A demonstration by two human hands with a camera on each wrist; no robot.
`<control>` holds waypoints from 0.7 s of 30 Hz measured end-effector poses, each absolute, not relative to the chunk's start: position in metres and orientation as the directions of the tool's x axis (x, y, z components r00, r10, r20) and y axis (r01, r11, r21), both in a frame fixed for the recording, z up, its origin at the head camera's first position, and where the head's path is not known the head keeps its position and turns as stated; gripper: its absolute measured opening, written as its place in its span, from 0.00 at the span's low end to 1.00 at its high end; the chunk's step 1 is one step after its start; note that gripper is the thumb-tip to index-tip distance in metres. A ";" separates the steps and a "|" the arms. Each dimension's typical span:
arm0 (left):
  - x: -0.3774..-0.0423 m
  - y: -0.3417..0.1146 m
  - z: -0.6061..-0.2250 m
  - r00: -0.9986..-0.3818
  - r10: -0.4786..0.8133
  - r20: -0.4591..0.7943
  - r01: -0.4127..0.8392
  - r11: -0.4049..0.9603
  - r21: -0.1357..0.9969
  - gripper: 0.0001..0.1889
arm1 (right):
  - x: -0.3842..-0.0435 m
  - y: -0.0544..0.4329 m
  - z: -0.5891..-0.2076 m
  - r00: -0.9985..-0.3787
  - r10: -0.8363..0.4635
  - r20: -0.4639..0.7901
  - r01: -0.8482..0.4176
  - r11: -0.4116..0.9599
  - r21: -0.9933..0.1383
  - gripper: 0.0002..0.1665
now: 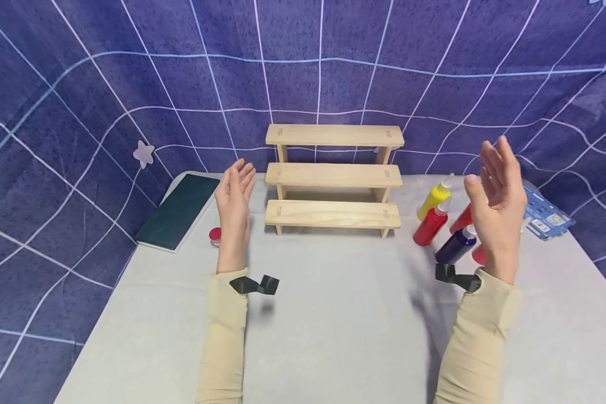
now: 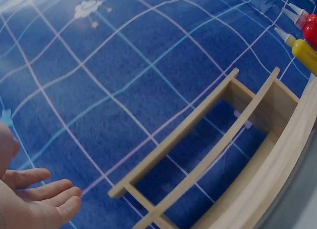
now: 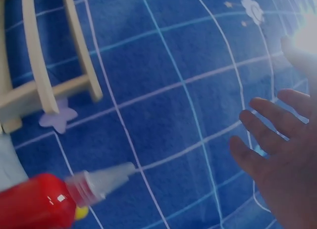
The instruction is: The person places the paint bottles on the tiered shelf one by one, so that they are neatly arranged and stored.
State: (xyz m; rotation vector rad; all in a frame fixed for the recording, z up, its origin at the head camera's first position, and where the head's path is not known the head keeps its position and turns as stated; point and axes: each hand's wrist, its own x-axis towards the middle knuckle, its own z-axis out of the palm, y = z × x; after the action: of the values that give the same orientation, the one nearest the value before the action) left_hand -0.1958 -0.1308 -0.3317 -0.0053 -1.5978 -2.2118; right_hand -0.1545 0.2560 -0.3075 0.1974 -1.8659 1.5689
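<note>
My left hand (image 1: 234,196) is raised over the table's left side, fingers relaxed and holding nothing. A small jar with a red lid (image 1: 215,235) is just left of that wrist. On the right, my right hand (image 1: 502,207) is up in the air with its fingers extended, also holding nothing. Below and beside it stand a yellow squeeze bottle (image 1: 436,197), a red squeeze bottle (image 1: 431,224) and a dark blue squeeze bottle (image 1: 457,245). More red bottles are partly hidden behind this hand. Between the hands stands a three-step wooden rack (image 1: 333,175), which neither hand touches.
A dark green board or book (image 1: 179,212) lies at the table's back left. Behind the right hand lies a blue printed packet (image 1: 547,212). A blue curtain with a grid pattern (image 1: 303,84) hangs around the white table (image 1: 333,314).
</note>
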 end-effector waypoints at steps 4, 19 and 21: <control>-0.199 -0.139 -0.340 -0.924 -0.345 0.165 0.268 -0.274 0.924 0.25 | -0.151 0.266 -0.309 -0.719 0.345 0.604 -0.574 0.195 -0.795 0.37; -0.214 -0.155 -0.379 -0.968 -0.208 -0.138 -0.140 -0.004 0.990 0.30 | -0.141 0.310 -0.320 -0.650 0.558 0.516 -0.596 0.047 -0.802 0.40; -0.215 -0.155 -0.383 -0.972 -0.166 -0.166 -0.170 0.012 0.985 0.30 | -0.140 0.315 -0.321 -0.641 0.576 0.508 -0.555 0.110 -0.825 0.39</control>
State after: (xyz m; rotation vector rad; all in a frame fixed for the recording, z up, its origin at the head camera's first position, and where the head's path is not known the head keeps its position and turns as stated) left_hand -0.2153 -0.1549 -0.3834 0.3721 -2.2362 -2.1789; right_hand -0.1397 0.3153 -0.3210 -0.0218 -1.5324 1.6694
